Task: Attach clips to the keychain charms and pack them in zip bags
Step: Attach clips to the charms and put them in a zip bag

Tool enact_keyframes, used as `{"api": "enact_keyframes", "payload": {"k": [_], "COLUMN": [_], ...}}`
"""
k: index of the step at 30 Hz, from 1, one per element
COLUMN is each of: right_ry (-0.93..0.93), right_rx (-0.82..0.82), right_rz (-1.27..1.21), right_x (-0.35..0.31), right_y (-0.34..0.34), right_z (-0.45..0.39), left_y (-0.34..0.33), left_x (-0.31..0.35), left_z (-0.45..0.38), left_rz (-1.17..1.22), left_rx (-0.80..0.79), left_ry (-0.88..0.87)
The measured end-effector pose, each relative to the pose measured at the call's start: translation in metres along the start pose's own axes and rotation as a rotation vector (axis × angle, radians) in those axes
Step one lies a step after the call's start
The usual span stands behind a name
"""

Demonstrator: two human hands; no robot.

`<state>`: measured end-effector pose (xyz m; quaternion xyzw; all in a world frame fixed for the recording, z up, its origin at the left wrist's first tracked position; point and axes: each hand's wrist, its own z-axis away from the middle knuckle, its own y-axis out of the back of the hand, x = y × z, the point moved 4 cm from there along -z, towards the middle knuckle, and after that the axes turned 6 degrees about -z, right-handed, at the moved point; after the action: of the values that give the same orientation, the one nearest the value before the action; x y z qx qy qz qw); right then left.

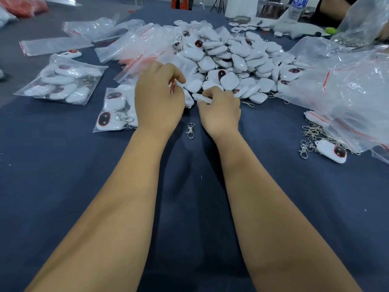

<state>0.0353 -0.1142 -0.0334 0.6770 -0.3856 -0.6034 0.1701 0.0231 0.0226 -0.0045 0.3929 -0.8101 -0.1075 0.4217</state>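
A big heap of white keychain charms point(231, 66) with dark red-rimmed faces lies on the blue cloth ahead of me. My left hand point(160, 98) pinches the red-striped mouth of a clear zip bag point(147, 49) at the heap's near left edge. My right hand point(221, 110) grips a white charm point(202, 98) right beside that bag's mouth. A loose silver clip point(190, 130) lies on the cloth between my wrists. A filled zip bag point(114, 110) sits just left of my left hand.
Another packed bag point(63, 81) lies at the left, with empty zip bags point(54, 45) behind it. At the right stand large plastic bags point(347, 91), several loose clips point(311, 131) and one clipped charm point(332, 151). A water bottle point(296, 7) stands at the back.
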Motion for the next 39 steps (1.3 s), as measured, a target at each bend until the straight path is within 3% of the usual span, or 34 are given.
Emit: {"api": "enact_keyframes", "payload": {"k": [6, 11, 18, 39], "right_ry": [-0.129, -0.202, -0.163, -0.145], "right_rx": [0.134, -0.038, -0.171, -0.161], "right_rz": [-0.694, -1.021, -0.959, -0.933], "right_x": [0.005, -0.002, -0.004, -0.003], "right_y": [0.012, 0.004, 0.002, 0.001], "right_z": [0.000, 0.001, 0.001, 0.002], "left_y": [-0.012, -0.016, -0.017, -0.018], "left_x": [-0.005, -0.007, -0.009, -0.007], "left_z": [0.002, 0.005, 0.003, 0.005], "left_rz": [-0.013, -0.051, -0.058, -0.050], "left_rx": [-0.125, -0.206, -0.208, -0.268], "left_ry": [0.075, 0.093, 0.114, 0.145]}}
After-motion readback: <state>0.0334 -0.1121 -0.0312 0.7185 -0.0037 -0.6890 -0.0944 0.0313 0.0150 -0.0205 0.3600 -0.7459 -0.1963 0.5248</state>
